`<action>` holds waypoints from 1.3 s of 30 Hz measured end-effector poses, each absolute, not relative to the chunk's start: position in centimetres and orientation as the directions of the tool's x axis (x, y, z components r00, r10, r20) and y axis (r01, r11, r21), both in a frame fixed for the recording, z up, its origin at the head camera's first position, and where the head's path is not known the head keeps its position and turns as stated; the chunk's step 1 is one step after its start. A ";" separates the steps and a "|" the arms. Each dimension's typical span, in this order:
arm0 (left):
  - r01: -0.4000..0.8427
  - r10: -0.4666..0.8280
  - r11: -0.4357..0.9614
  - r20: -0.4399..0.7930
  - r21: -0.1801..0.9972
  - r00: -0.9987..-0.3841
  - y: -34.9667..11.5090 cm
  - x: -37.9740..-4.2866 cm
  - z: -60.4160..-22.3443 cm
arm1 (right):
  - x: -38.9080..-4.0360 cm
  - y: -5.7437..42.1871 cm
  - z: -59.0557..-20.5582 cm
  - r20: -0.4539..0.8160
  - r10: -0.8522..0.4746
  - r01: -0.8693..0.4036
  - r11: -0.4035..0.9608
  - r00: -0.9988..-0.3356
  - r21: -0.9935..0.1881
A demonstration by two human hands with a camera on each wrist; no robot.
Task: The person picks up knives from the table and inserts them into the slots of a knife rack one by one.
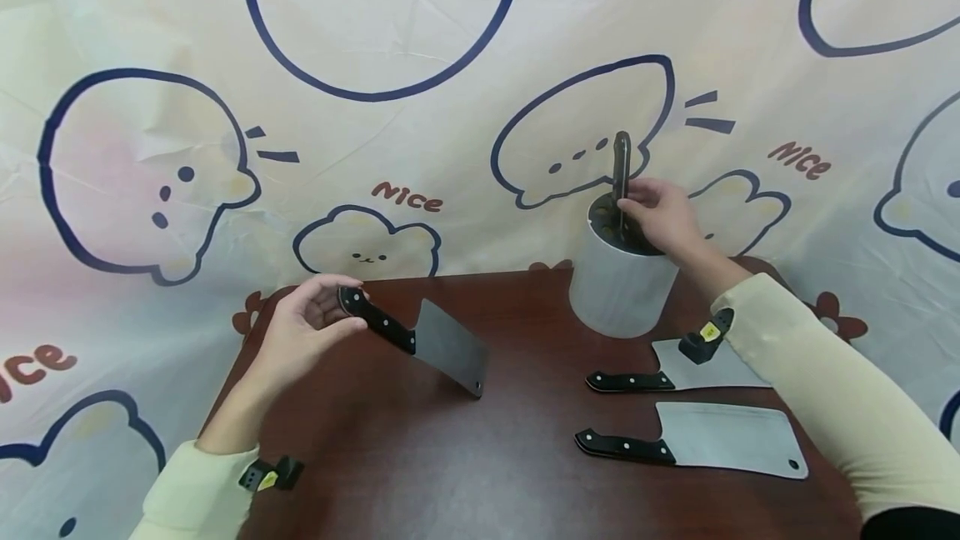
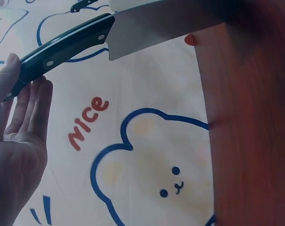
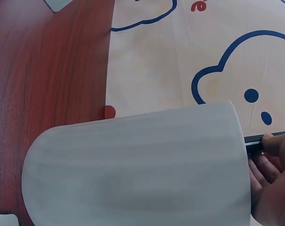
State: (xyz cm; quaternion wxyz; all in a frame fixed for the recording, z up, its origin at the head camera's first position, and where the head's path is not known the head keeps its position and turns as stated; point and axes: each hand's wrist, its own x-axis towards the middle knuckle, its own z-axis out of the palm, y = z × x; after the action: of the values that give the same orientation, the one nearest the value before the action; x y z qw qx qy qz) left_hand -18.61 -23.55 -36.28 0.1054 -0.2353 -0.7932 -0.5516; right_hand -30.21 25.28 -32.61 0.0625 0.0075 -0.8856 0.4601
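My left hand (image 1: pixel 300 332) pinches the butt of a cleaver's black riveted handle between thumb and fingers. That cleaver (image 1: pixel 450 346) slants down to the right, its broad blade over the table; whether its tip touches the wood I cannot tell. In the left wrist view, the handle (image 2: pixel 62 49) crosses above the half-spread fingers. At the back right, my right hand (image 1: pixel 663 213) pinches an upright black handle (image 1: pixel 622 163) that rises from a white round knife holder (image 1: pixel 622 290). Whatever blade it has is hidden inside. The right wrist view shows mostly the holder's side (image 3: pixel 133 169).
Two more cleavers lie flat at the right, handles to the left: a nearer cleaver (image 1: pixel 731 440) and a farther cleaver (image 1: pixel 678 367), partly covered by my right forearm. The brown table (image 1: pixel 420 473) ends at a cloth backdrop (image 1: pixel 420 140) with cartoon drawings.
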 end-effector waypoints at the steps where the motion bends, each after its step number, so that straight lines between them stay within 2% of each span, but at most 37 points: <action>1: 0.493 0.262 0.279 0.429 0.824 -0.865 -23.4 -18.6 -36.1 | -30.2 25.3 -32.6 0.119 0.042 -0.073 0.576 -0.992 -0.814; 12: 0.508 0.277 0.305 0.435 0.806 -0.857 -22.2 -18.6 -34.3 | -30.0 25.4 -32.2 0.111 -0.013 -0.095 0.621 -0.994 -0.778; 27: 0.514 0.328 0.301 0.419 0.803 -0.847 -20.6 -19.1 -32.1 | -28.4 25.6 -30.4 -0.027 -0.148 -0.082 0.685 -0.989 -0.724; 39: 0.504 0.360 0.315 0.390 0.805 -0.848 -18.6 -19.6 -30.4 | -24.9 25.8 -29.6 0.078 -0.200 -0.193 0.659 -0.977 -0.727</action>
State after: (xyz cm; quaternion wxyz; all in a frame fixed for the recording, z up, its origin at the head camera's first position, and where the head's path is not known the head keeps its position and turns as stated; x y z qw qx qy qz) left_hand -19.55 -18.55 -30.43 0.0688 -0.2674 -0.8078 -0.5207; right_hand -24.86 25.82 -29.58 -0.0046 0.1079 -0.9108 0.3986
